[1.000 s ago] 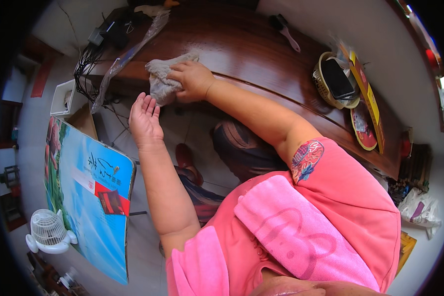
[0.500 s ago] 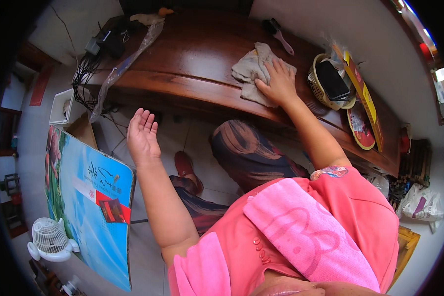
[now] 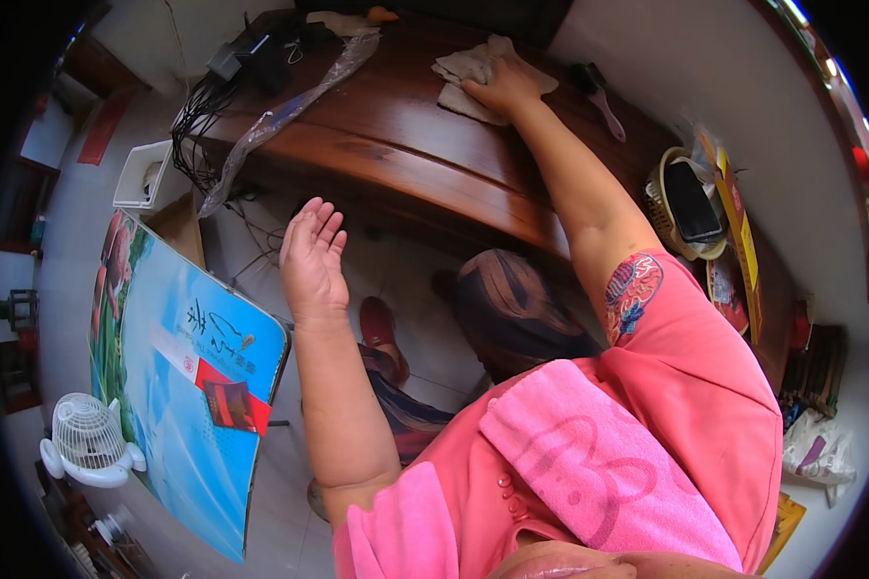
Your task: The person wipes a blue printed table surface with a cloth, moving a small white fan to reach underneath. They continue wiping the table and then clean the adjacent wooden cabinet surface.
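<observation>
My right hand [image 3: 505, 92] holds a pale beige cloth [image 3: 466, 68] pressed against the glossy dark brown wooden table [image 3: 396, 121], near its far edge. The thumb points left over the cloth, and the other fingers are partly out of sight on its far side. My right arm is stretched well out. In front of the table, my left hand [image 3: 316, 265] hangs in the air, palm turned partly up and fingers extended, with nothing in it. It touches neither the table nor the blue picture board beside it.
A brush [image 3: 598, 101] lies right of the cloth. Farther right stands a basket [image 3: 668, 203] with a black phone [image 3: 693, 203], beside a long yellow box [image 3: 738, 236]. Black cables [image 3: 198, 125] and a plastic sleeve [image 3: 295, 106] lie left. A blue board [image 3: 198, 357] and white fan [image 3: 87, 434] are lower left.
My right hand has pushed the cloth away from me and slightly left across the tabletop, and that arm is straighter. The view has shifted a little; my left hand stays raised and open.
</observation>
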Action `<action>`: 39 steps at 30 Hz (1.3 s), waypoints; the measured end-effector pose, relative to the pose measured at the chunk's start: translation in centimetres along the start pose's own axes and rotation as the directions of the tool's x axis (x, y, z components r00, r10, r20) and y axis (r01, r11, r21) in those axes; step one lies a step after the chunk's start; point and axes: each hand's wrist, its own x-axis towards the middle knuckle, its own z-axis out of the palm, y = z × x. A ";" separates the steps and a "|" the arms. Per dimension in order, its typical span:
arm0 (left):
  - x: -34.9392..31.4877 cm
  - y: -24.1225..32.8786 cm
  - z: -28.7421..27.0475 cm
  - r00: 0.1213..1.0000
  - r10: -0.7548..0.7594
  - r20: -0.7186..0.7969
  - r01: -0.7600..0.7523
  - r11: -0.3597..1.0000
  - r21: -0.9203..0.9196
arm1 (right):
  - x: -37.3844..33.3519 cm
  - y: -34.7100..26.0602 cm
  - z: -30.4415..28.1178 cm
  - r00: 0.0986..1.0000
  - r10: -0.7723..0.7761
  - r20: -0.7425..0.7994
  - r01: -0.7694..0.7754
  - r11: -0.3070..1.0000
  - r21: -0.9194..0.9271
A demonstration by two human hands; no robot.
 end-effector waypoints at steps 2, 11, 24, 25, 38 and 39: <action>0.0 0.0 0.2 1.000 0.001 0.007 -0.001 1.000 -0.003 | 1.5 -1.9 0.7 1.000 -0.023 0.005 0.023 0.999 -0.026; 0.4 0.2 1.5 0.999 0.038 -0.019 -0.038 0.999 0.018 | 3.6 -5.2 2.5 0.968 -0.252 -0.022 0.252 0.967 0.033; -0.4 -1.0 1.9 0.999 0.016 0.036 -0.020 0.996 0.090 | -8.2 -4.2 -1.9 0.780 -0.625 0.030 0.596 0.756 0.270; -0.4 -0.9 1.9 0.999 0.018 0.045 -0.022 0.996 0.089 | -6.9 -3.7 -1.4 0.802 -0.597 0.019 0.576 0.782 0.237; -0.2 0.6 2.0 0.998 0.060 0.017 -0.061 0.996 0.068 | 0.6 -22.6 4.5 0.696 -0.672 -0.251 0.685 0.727 -0.048; -0.2 0.7 2.1 0.998 0.063 0.018 -0.064 0.996 0.064 | 1.1 -23.1 5.1 0.702 -0.663 -0.260 0.665 0.741 -0.092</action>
